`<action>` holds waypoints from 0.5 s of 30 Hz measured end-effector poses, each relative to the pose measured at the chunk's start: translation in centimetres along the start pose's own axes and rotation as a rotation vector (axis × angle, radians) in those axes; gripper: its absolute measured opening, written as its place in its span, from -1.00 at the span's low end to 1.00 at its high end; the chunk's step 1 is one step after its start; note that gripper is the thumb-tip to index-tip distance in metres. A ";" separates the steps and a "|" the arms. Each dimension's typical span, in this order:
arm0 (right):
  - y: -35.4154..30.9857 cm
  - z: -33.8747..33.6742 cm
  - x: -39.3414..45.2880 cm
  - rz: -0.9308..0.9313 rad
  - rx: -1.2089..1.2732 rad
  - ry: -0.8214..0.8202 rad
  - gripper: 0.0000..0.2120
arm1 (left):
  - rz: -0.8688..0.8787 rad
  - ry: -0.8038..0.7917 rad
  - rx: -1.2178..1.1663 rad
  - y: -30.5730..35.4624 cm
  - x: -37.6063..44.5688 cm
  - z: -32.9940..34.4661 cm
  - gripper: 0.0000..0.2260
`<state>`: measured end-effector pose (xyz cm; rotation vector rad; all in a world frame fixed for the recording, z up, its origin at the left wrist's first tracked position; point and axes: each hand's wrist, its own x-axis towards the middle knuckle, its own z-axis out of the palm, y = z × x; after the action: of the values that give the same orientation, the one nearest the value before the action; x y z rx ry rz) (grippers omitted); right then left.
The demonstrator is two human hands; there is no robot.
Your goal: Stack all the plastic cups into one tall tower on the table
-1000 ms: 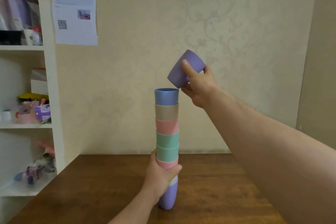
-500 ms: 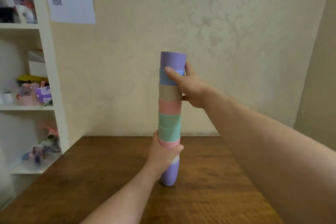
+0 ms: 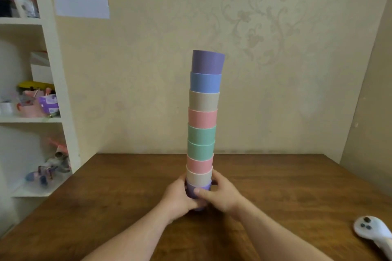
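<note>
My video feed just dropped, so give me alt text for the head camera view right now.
A tall tower of nested plastic cups stands on a wooden table, the left hand and right hand clasping its base. The top purple cup sits slightly tilted. A white controller lies at the table's right edge.

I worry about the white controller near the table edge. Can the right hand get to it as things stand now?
Probably yes. The white controller lies on the bare table, on the right hand's side, with nothing between them. But that hand now grips the bottom purple cup with the left hand.
</note>
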<state>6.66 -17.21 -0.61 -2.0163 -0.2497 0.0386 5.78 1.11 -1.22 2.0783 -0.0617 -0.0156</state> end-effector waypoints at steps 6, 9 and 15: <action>-0.5 1.8 1.7 0.013 -0.010 0.052 -0.26 | -0.067 0.030 0.037 0.0 1.9 -0.1 -0.23; -0.2 2.0 3.2 0.008 -0.057 0.067 -0.22 | -0.050 0.071 0.058 -0.5 3.4 -0.3 -0.22; 0.2 1.9 5.8 0.031 -0.061 0.075 -0.20 | -0.055 0.079 0.072 -0.7 5.7 -0.5 -0.21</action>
<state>12.08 -14.52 -1.14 -2.0777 -0.1740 -0.0260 11.51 1.57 -1.53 2.1500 0.0440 0.0353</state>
